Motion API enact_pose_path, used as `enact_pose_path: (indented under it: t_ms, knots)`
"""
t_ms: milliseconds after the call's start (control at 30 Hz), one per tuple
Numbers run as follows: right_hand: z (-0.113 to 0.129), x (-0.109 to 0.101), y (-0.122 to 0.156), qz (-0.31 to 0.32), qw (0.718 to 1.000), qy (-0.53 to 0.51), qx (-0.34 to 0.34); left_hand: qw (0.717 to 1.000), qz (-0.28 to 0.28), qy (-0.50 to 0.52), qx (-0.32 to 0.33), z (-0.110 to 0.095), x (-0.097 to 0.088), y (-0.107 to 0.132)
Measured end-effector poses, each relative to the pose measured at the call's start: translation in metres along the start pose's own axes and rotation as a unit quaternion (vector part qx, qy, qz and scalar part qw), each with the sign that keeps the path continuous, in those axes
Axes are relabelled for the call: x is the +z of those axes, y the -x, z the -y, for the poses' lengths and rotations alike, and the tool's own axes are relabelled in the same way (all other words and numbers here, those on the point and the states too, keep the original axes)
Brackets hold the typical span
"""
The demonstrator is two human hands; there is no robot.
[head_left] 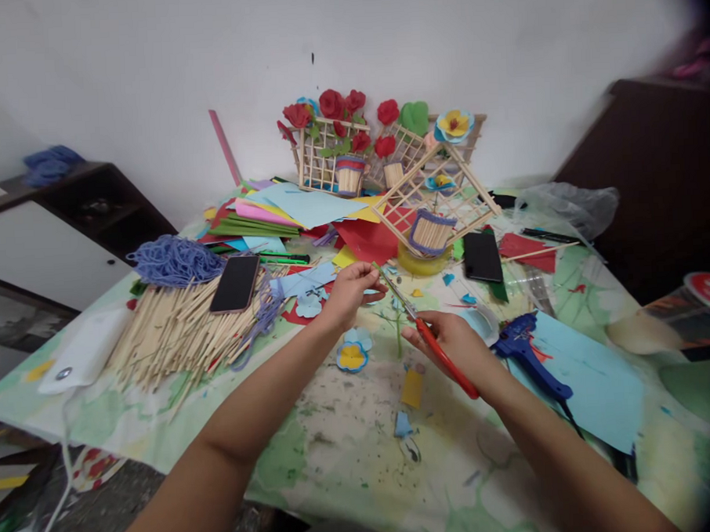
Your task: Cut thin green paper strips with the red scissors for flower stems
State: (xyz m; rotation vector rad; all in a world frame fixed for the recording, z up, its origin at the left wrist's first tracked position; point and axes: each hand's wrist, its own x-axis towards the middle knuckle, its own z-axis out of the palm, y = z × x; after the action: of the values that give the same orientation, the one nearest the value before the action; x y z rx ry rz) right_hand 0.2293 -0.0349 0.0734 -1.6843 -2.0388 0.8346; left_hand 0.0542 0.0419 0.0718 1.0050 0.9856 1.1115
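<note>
My right hand [452, 344] is closed around the red-handled scissors [444, 358], whose metal blades point away from me and to the left. The blade tips reach the fingers of my left hand [351, 291], which pinch a small green piece [376, 267], likely paper. How far the blades are apart is too small to tell. Below my hands lies a yellow and blue paper flower [352, 356] on the table. Paper scraps, among them a yellow one [412, 389] and a blue one [403, 424], are nearby.
Left are wooden sticks [158, 337], purple yarn [175, 260] and a phone [235, 284]. Coloured paper [305, 204] and stick trellises with paper flowers [338, 153] stand behind. At right are a second phone [482, 256], a blue glue gun [532, 360] and a light blue sheet [595, 381].
</note>
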Motion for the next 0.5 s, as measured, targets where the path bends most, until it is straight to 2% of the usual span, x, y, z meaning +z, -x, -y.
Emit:
enact_pose_path:
  t_ms: [167, 500]
  knots:
    - [0.0074, -0.0046, 0.0034, -0.029, 0.996, 0.078, 0.008, 1.0, -0.008, -0.017, 0.007, -0.0024, 0.0017, 0.0022]
    - [0.0087, -0.0064, 0.0042, -0.022, 0.995, 0.092, 0.021, 1.0, 0.004, -0.03, -0.002, -0.0043, 0.0026, 0.0037]
